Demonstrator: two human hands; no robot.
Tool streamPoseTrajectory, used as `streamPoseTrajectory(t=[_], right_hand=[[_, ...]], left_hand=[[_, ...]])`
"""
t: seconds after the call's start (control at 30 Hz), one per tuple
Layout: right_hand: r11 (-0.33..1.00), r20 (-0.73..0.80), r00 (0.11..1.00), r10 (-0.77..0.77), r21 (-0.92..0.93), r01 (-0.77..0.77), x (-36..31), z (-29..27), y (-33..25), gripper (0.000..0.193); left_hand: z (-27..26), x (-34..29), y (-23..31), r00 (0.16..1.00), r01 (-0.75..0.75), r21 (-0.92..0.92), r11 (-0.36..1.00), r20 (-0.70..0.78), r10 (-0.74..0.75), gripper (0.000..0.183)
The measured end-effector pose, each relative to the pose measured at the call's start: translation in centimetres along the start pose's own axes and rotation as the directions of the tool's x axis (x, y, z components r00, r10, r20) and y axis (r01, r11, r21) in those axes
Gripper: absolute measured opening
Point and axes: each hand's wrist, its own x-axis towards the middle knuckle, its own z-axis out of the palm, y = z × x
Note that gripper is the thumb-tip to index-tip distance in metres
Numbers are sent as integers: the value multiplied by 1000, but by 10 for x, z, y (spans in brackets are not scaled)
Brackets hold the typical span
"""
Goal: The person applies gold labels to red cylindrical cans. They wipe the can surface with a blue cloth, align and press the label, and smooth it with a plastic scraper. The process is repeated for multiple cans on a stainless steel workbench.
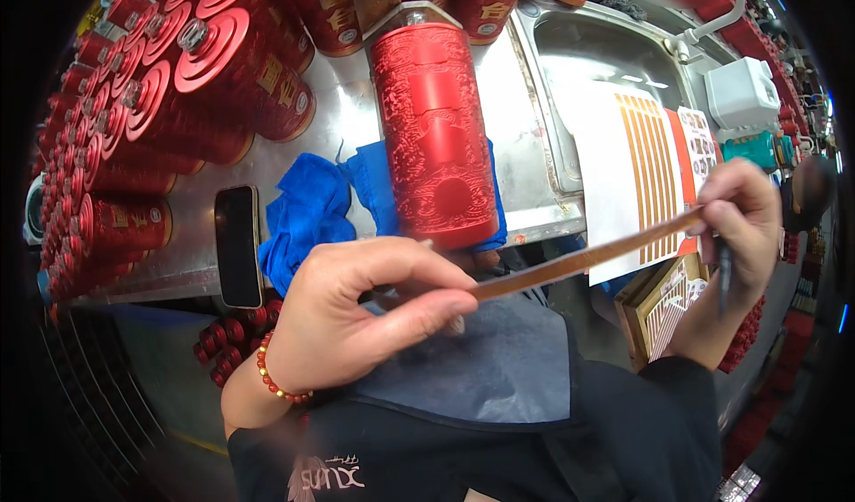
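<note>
A brown-gold strip (pixel 583 257) is stretched between my hands, slanting up to the right in front of the red canister. My left hand (pixel 356 306), with a beaded bracelet on its wrist, pinches the strip's near-left end between thumb and fingertips. The other end is pinched by my right hand (pixel 744 212), where a dark pen-like tool (pixel 723 270) also hangs from the fingers. The embossed red canister (pixel 427 128) lies on a folded blue cloth (pixel 370 181). A white sheet (pixel 606 172) bearing several gold strips sits beside my right hand.
Many decorated red canisters (pixel 240 83) crowd the left and back of the metal table (pixel 334 128). A phone (pixel 238 246) lies near the front edge beside a crumpled blue cloth (pixel 307 212). At the right are a sink (pixel 543 101), a faucet (pixel 704 34) and a white jug (pixel 741 94).
</note>
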Motion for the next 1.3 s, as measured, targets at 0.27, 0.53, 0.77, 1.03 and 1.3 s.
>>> streamPoseTrajectory(t=[0.27, 0.53, 0.77, 1.03, 1.3], right_hand=[[842, 92, 994, -59, -531, 99, 0, 50, 30, 34], [994, 534, 842, -83, -17, 109, 48, 115, 46, 35], [987, 450, 879, 159, -70, -142, 52, 121, 43, 15], [960, 470, 843, 262, -38, -278, 53, 120, 47, 17], [936, 469, 826, 313, -2, -353, 54, 122, 48, 17]], left_hand=[[12, 12, -15, 982, -174, 474, 863, 14, 190, 10], [7, 17, -4, 994, 14, 363, 932, -105, 26, 8], [-3, 12, -26, 967, 135, 224, 965, -244, -78, 11], [-5, 15, -35, 965, 144, 64, 987, -229, -126, 16], [-6, 15, -41, 966, 115, 0, 993, -235, -112, 17]])
